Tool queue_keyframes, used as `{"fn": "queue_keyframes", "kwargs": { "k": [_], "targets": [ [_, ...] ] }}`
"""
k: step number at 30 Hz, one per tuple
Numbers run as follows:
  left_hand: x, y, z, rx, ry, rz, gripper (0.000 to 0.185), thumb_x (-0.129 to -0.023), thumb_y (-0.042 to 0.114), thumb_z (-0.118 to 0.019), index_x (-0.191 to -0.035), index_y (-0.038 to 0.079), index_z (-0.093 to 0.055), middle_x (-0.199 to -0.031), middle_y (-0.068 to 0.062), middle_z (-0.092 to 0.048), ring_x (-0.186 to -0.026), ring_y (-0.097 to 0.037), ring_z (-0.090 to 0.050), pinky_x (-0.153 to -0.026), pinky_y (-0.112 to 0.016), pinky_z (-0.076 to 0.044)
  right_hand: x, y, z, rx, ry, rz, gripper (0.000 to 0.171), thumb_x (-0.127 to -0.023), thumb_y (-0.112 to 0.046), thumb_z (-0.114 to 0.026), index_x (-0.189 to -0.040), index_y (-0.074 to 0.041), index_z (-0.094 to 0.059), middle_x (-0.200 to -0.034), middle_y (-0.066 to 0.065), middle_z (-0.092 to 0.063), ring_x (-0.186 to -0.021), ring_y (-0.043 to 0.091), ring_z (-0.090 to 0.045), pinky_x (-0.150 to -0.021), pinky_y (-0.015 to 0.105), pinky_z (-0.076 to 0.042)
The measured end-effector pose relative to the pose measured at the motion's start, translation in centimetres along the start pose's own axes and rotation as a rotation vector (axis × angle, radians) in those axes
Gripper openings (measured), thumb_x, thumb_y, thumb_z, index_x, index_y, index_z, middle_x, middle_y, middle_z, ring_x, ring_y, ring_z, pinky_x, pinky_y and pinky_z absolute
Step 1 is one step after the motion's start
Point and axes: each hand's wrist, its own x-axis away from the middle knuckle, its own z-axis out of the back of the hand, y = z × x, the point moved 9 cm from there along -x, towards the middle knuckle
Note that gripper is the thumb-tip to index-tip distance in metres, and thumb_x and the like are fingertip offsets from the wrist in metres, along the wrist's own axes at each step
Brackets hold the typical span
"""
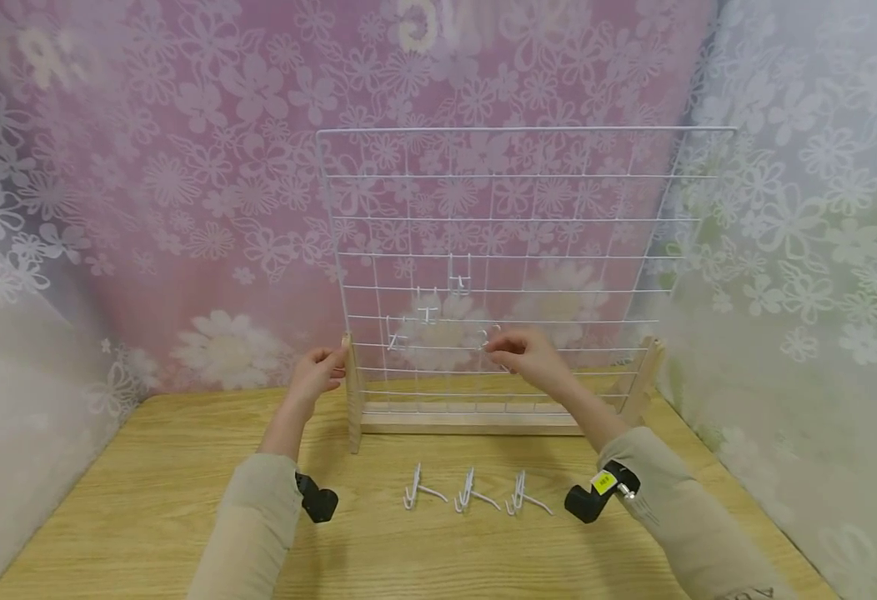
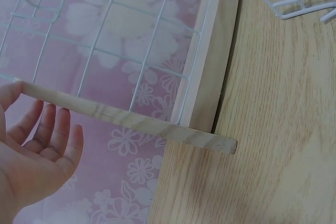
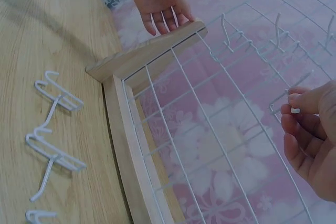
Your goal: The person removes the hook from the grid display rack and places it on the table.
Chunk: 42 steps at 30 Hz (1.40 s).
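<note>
left hand: my left hand (image 1: 320, 372) rests at the top of the pale wooden upright post (image 1: 352, 392); thumb on its tip, other fingers (image 2: 50, 129) loose, straight, wrapping nothing.
post: at 9 o'clock of the white wire grid panel (image 1: 513, 258), standing on the light oak tabletop (image 1: 146, 500).
mounted hooks: three white wire hooks (image 1: 427, 315) already on the grid, 10 o'clock from my right hand.
loose hooks: three white wire hooks lying flat (image 1: 470, 493), 6 o'clock of the panel.
right hand: my right hand (image 1: 528, 354) pinches one small white wire hook (image 3: 294, 103) against the grid, fingertips curled on it.
</note>
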Motion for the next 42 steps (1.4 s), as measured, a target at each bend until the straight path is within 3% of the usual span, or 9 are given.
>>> {"fn": "queue_keyframes", "kwargs": {
  "k": [9,20,26,34,42],
  "targets": [
    [-0.1,0.1,0.2,-0.016,0.006,0.005,0.041,-0.095,0.035,-0.052,-0.111,-0.003,-0.054,-0.096,-0.008,-0.054,-0.089,-0.020,-0.055,-0.087,-0.040,-0.047,2.3,0.9,1.0,0.063,-0.018,-0.027,0.010,-0.089,-0.005,-0.061,-0.094,0.003,-0.062,-0.082,0.009,-0.059,-0.070,0.020,-0.053,-0.058,0.026,-0.046],
    [-0.1,0.1,0.1,-0.012,0.004,0.009,0.042,-0.095,0.034,-0.052,-0.113,-0.004,-0.053,-0.096,-0.010,-0.055,-0.090,-0.022,-0.055,-0.092,-0.047,-0.043,4.7,3.2,2.3,0.093,0.013,-0.001,0.005,-0.085,0.001,-0.065,-0.086,0.004,-0.061,-0.075,0.008,-0.059,-0.064,0.018,-0.053,-0.055,0.027,-0.047],
    [0.1,0.0,0.0,-0.026,-0.004,0.011,0.043,-0.095,0.036,-0.051,-0.114,-0.003,-0.053,-0.099,-0.011,-0.054,-0.092,-0.024,-0.054,-0.092,-0.045,-0.044,6.2,4.5,2.7,0.068,-0.021,-0.071,0.010,-0.085,-0.003,-0.065,-0.090,0.004,-0.061,-0.076,0.008,-0.058,-0.065,0.023,-0.054,-0.055,0.026,-0.046],
    [0.3,0.1,-0.1,-0.017,-0.017,0.012,0.044,-0.096,0.035,-0.050,-0.115,-0.004,-0.052,-0.103,-0.014,-0.053,-0.098,-0.028,-0.053,-0.094,-0.047,-0.041,8.7,6.7,2.9,0.024,-0.106,-0.146,0.017,-0.086,-0.007,-0.066,-0.093,0.007,-0.061,-0.078,0.010,-0.059,-0.066,0.018,-0.053,-0.056,0.025,-0.047],
    [0.3,0.1,-0.1,-0.017,-0.008,0.010,0.044,-0.096,0.036,-0.051,-0.115,-0.004,-0.053,-0.099,-0.011,-0.054,-0.096,-0.028,-0.054,-0.094,-0.048,-0.041,10.8,8.9,3.4,0.012,-0.126,-0.190,0.022,-0.088,-0.012,-0.065,-0.097,0.007,-0.062,-0.080,0.011,-0.060,-0.066,0.016,-0.052,-0.057,0.025,-0.046]
  ]
}}
